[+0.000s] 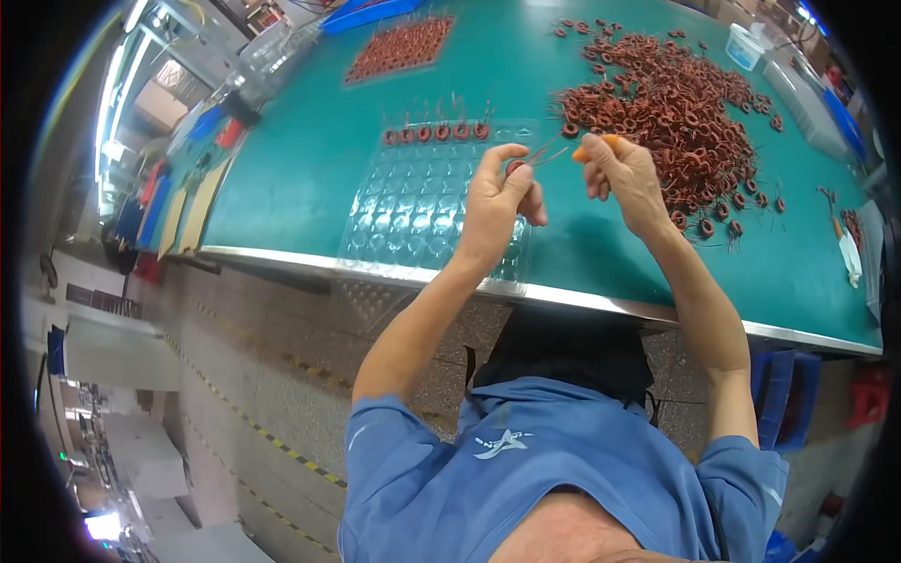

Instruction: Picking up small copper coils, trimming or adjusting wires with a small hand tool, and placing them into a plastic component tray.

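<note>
Between the thumb and fingertips of my left hand (499, 195) is a reddish-brown wire-wound ring coil (514, 168), its thin wire leads sticking out to the right. My right hand (623, 178) is closed on a small orange thing (598, 148) just right of those leads; its exact kind is not clear. Below and left of my left hand lies a clear plastic tray (404, 202) with rows of round pockets. Along its far edge stands a row of several coils (443, 133), leads upward. A large heap of loose coils (680, 113) spreads beyond my right hand.
A filled tray of coils (399, 47) lies at the far left of the green table (291, 169), near a blue tray (371, 13). At the right are a white tub (744, 47), a clear container (805, 108) and a white-and-orange tool (849, 253). The metal table edge (601, 302) runs before me.
</note>
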The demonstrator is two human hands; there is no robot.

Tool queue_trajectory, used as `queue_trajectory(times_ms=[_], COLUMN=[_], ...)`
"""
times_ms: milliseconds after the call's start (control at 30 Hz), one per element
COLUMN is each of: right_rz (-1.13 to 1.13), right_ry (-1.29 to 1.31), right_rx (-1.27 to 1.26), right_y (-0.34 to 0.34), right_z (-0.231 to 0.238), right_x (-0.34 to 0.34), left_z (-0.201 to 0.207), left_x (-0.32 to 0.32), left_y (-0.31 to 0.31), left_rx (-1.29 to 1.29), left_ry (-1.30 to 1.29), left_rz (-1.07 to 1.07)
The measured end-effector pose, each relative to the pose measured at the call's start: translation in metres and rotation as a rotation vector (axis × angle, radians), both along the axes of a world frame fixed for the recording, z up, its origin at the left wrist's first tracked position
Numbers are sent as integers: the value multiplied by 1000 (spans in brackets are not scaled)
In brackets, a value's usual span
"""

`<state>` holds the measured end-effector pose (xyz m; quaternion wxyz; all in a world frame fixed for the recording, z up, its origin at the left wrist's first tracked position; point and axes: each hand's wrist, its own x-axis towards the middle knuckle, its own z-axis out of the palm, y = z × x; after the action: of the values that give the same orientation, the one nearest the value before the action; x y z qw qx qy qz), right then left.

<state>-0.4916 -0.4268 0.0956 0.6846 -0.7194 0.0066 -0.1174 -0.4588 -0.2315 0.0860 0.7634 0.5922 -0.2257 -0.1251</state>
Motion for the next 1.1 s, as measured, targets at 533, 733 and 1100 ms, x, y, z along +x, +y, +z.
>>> queue_trajectory(times_ms=[533,733,1100], right_rz=[282,-72,-81], right_ry=[241,-199,-126], right_rx=[418,-71,-96], right_y=[7,22,16], right_z=[0,11,-2], right_x=[-9,-25,-17], left_z=[41,23,28], left_x=[15,1,-16], left_y=[7,-1,0], left_rx=[671,299,356], left_ry=[-694,-409,-292], left_rz=[-227,-164,136])
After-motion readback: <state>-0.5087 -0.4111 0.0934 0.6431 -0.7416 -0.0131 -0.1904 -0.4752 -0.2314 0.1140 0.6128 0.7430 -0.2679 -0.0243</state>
